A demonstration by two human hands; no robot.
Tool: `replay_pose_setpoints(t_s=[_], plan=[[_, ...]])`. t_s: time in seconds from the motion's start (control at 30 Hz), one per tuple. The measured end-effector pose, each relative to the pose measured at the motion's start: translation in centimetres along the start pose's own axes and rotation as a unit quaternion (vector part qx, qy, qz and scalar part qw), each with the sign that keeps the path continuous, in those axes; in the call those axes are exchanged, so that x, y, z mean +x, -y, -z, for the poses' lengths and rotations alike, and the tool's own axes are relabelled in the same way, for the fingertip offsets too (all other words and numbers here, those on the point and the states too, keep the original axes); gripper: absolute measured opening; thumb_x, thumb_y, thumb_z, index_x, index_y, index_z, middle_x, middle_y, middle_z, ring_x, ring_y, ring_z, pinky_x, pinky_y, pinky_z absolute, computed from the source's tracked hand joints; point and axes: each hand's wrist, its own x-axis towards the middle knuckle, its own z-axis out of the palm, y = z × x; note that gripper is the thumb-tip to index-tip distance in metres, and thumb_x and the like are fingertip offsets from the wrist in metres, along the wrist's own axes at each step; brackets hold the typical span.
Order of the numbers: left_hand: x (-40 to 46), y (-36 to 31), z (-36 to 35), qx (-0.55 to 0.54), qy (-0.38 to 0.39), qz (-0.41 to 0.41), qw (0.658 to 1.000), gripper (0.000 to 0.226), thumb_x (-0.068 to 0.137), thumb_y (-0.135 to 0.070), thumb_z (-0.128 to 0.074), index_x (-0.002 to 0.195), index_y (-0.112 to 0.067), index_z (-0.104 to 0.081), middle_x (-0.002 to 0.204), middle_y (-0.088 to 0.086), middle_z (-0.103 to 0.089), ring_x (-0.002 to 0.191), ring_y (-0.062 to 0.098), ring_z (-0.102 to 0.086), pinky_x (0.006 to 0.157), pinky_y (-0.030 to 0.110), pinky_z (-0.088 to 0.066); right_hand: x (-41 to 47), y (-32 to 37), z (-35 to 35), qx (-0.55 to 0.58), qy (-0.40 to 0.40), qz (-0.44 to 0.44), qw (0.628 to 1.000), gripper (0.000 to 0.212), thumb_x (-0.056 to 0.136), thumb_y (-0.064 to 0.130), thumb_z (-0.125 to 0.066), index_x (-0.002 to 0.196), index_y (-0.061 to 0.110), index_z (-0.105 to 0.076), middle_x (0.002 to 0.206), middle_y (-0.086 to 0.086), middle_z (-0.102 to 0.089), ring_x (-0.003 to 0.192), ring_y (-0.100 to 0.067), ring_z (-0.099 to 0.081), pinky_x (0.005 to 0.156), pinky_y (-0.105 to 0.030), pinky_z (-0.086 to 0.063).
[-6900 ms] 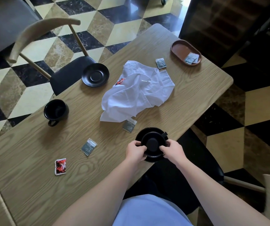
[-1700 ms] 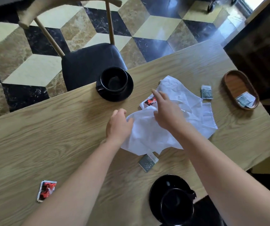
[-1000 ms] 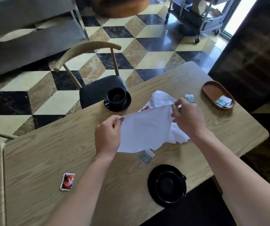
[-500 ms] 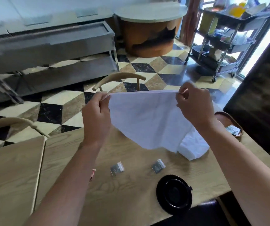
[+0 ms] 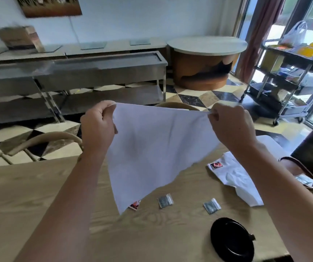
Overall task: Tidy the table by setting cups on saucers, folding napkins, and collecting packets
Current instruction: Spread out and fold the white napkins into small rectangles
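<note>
Nearest, below and to the right of the fingers, a black ceramic cup on its black round saucer (image 5: 232, 240) stood on the pale oak-grained bench (image 5: 29, 195), so that pairing looked done. Just beyond it three small packets lay loose on the wood: a grey foil sachet (image 5: 211, 205), a second grey foil sachet (image 5: 165, 200), and a red printed packet (image 5: 134, 205) half under the hanging tip of the cloth. Above them both hands were raised clear of the bench, each pinching one top corner of a white square cloth napkin (image 5: 151, 154): the left hand (image 5: 98, 127) with fingers curled over its corner, the right hand (image 5: 231, 127) pinching the opposite one. The top edge ran taut and level from hand to hand, and the cloth hung from it to a point directly below the fingers, so neither hand was nearer; folding likely called for lowering it flat or bringing the two corners together. Farther right, past the right wrist, a second crumpled white napkin (image 5: 235, 176) lay on the bench with another red packet (image 5: 216, 165) on it. Beyond that, an oval brown wooden tray (image 5: 285, 160) at the bench edge held at least one silvery packet (image 5: 305, 180).
</note>
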Motion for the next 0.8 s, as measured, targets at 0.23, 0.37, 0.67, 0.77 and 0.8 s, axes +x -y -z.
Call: replay_pose_setpoints(t_s=[0.23,0.37,0.67,0.77,0.8], plan=[[-0.2,5.3,7.9,0.021,0.030,0.018,0.999,0.021,0.102,-0.029,-0.052,0.095,-0.023,-0.071,0.053,0.000,-0.063,0.044,0.008,-0.059,0.048,0.019,-0.043,-2.3,8.3,-1.2,-0.048,0.224,-0.016,0.973,0.029,0.101,0.025,-0.048,0.105,0.008,-0.071,0.102,-0.011,-0.070,0.092,-0.027,-0.068,0.080,-0.036,-0.058],[0.2,9.4,11.9,0.054,0.045,0.019,0.997,0.021,0.097,-0.035,-0.061,0.088,-0.019,-0.072,0.056,-0.005,-0.063,0.054,0.008,-0.059,0.054,0.029,-0.046,-2.8,11.5,-1.7,0.023,0.215,-0.078,0.973,0.025,0.093,0.029,-0.062,0.078,0.012,-0.073,0.070,-0.006,-0.074,0.065,-0.020,-0.073,0.067,-0.035,-0.061],[5.1,14.0,14.3,0.217,0.207,0.002,0.954,0.022,0.093,-0.031,-0.068,0.080,-0.015,-0.074,0.081,-0.003,-0.065,0.077,0.015,-0.058,0.058,0.027,-0.035,-0.6,14.5,-2.5,0.041,0.218,-0.065,0.973,0.029,0.085,0.041,-0.072,0.064,0.021,-0.072,0.053,0.004,-0.067,0.062,-0.016,-0.067,0.064,-0.031,-0.056],[7.0,14.7,13.6,0.244,0.282,0.014,0.928,0.021,0.096,-0.030,-0.064,0.083,-0.016,-0.074,0.077,-0.008,-0.068,0.070,0.014,-0.066,0.054,0.022,-0.038,1.1,14.2,-4.4,0.078,0.239,-0.067,0.966,0.028,0.086,0.027,-0.071,0.060,0.016,-0.072,0.053,0.003,-0.070,0.053,-0.012,-0.069,0.065,-0.038,-0.062],[7.4,15.0,13.2,0.256,0.287,0.013,0.923,0.021,0.096,-0.030,-0.064,0.085,-0.016,-0.075,0.077,-0.009,-0.068,0.070,0.012,-0.066,0.054,0.021,-0.038,1.8,14.0,-5.2,0.086,0.239,-0.065,0.965,0.027,0.086,0.024,-0.070,0.061,0.015,-0.072,0.054,0.002,-0.071,0.052,-0.011,-0.069,0.066,-0.038,-0.063]])
